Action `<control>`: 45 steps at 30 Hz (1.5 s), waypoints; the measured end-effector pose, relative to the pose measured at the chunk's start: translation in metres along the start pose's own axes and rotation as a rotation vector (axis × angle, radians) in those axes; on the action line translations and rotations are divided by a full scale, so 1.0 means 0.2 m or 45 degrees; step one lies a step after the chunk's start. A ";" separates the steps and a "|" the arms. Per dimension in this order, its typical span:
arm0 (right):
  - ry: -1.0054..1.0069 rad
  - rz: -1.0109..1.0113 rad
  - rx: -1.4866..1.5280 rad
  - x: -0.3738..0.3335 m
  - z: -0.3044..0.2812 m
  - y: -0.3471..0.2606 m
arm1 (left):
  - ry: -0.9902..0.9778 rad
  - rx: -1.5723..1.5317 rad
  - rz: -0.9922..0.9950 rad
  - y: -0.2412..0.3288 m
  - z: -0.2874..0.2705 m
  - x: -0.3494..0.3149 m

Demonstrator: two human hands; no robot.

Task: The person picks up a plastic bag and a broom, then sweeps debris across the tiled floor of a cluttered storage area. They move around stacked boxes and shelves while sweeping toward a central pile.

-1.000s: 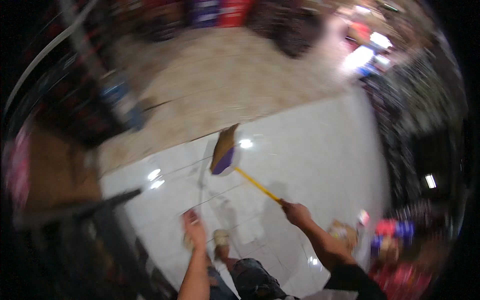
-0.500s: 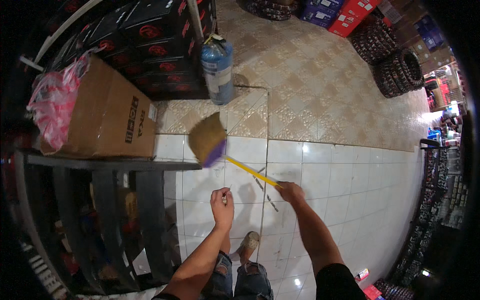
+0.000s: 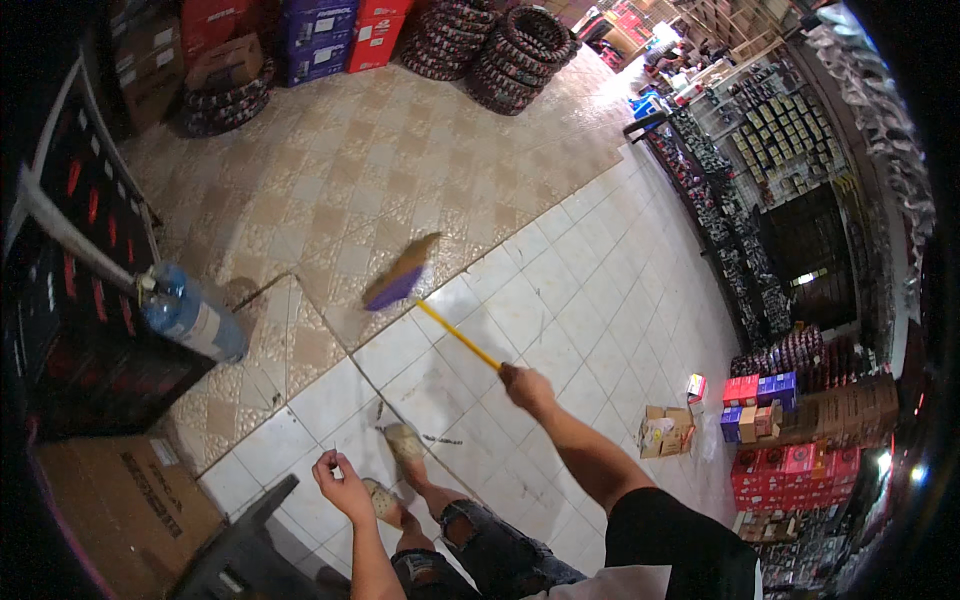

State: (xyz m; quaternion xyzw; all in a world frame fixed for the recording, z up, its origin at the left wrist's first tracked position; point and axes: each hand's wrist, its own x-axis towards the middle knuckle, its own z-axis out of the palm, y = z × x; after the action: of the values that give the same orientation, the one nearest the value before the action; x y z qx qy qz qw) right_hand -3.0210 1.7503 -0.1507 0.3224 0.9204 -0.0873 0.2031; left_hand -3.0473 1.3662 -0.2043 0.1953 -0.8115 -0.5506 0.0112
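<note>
My right hand [image 3: 527, 388] is wrapped round the yellow handle of a broom [image 3: 458, 334]. The broom's purple head [image 3: 396, 289] with tan bristles is at the handle's far end, above the patterned tiles just past the white-tile border. Whether the bristles touch the floor I cannot tell. Closer to me and to the left, my left hand [image 3: 342, 482] is closed, its fingertips pinching a thin pale stick-like thing too small to name. Dark streaks of debris [image 3: 442, 440] lie on the white tiles beside my shoe [image 3: 403, 442].
At the left stand a blue cylinder [image 3: 195, 315], a cardboard box [image 3: 130, 500] and a dark slatted rack [image 3: 240, 550]. Stacked tyres [image 3: 520, 60] and coloured boxes line the far side. On the right, an open small carton [image 3: 665, 432] sits on the floor near red boxes [image 3: 790, 475].
My view has turned to the right. The broom head has moved from over the white tiles to the patterned floor. My feet have shifted, and both hands keep their grip.
</note>
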 end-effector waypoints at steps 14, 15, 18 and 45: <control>-0.551 -0.137 -0.035 0.76 0.31 -0.37 | -0.113 -0.001 0.077 0.29 0.71 0.68; -0.524 -0.096 -0.036 0.80 0.24 -0.26 | -0.113 0.018 0.074 0.34 0.77 0.72; -0.489 0.225 -0.057 0.87 0.01 0.05 | -0.176 -0.010 0.061 0.50 0.91 0.81; -0.528 -0.053 0.009 1.58 0.05 -1.32 | -0.296 0.019 0.195 0.78 0.99 1.65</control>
State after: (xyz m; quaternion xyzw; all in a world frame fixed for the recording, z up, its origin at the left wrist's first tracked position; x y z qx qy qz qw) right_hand -3.4083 1.7177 -0.2868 0.2791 0.8651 -0.1592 0.3852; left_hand -3.4460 1.4822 -0.2077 0.0679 -0.8240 -0.5609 -0.0423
